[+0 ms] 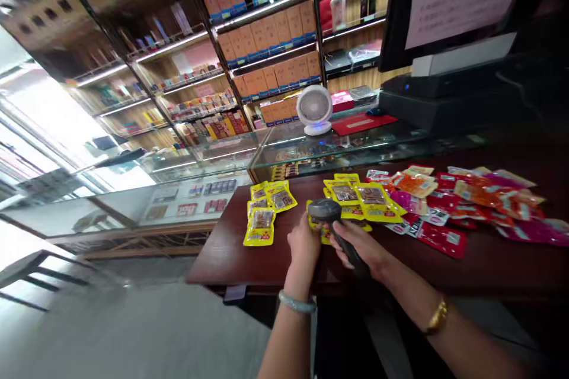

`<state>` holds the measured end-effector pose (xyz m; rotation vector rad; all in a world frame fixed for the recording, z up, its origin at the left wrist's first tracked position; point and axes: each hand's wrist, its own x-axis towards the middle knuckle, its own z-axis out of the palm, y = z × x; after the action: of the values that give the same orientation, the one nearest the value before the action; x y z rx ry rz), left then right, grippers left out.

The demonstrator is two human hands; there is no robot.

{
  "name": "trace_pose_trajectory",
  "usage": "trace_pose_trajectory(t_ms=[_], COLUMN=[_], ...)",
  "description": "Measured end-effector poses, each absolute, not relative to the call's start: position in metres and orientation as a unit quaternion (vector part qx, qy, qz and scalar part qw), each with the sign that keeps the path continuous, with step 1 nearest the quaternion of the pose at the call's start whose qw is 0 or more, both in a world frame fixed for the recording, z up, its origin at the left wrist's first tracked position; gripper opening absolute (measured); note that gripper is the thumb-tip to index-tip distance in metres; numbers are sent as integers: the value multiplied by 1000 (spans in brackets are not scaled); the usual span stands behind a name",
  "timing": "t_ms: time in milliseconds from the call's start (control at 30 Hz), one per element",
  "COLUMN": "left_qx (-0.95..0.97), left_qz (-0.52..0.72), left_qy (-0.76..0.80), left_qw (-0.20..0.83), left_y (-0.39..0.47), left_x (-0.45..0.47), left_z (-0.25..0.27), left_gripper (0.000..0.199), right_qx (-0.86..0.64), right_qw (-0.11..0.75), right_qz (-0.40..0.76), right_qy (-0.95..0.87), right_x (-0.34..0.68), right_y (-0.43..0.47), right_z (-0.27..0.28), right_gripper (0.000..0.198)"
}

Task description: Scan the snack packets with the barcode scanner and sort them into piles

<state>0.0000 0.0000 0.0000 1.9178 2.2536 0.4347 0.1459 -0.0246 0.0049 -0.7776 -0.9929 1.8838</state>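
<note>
My right hand is wrapped round the handle of a dark barcode scanner, whose head points toward my left hand. The fingers of my left hand are closed on a yellow snack packet, partly hidden under the scanner head. To the left, several yellow packets with a see-through middle lie in a small group on the dark red-brown table. Just beyond the scanner sits another pile of yellow packets. Red, orange and purple packets are heaped farther right.
A glass display counter borders the table's far edge, with a white fan and a red mat on top. A monitor stands at the right. Shelves of boxes line the wall. A dark stool is at far left.
</note>
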Motion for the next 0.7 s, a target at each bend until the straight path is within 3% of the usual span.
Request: trace_pose_trajectory(t_ms=[233,467,600,700], left_qx=[664,497,511,533], left_qz=[126,168,120,105], left_qy=[734,846,848,838], left_qw=[69,-89,-80,-58], left_y=[12,51,78,93], left_x=[-6,-87,-108,-113], left_z=[0,15,8,1], left_gripper=[32,54,57,47], right_qx=[-311,-300,-299,-298], right_qw=[421,416,414,414], right_qz=[755,766,766,766], right_qy=[-395,-387,-391,-390], right_x=[145,144,141,141], right_y=[-23,-21,-20,-20], right_z=[7,4,3,2], right_gripper=[41,38,38,39])
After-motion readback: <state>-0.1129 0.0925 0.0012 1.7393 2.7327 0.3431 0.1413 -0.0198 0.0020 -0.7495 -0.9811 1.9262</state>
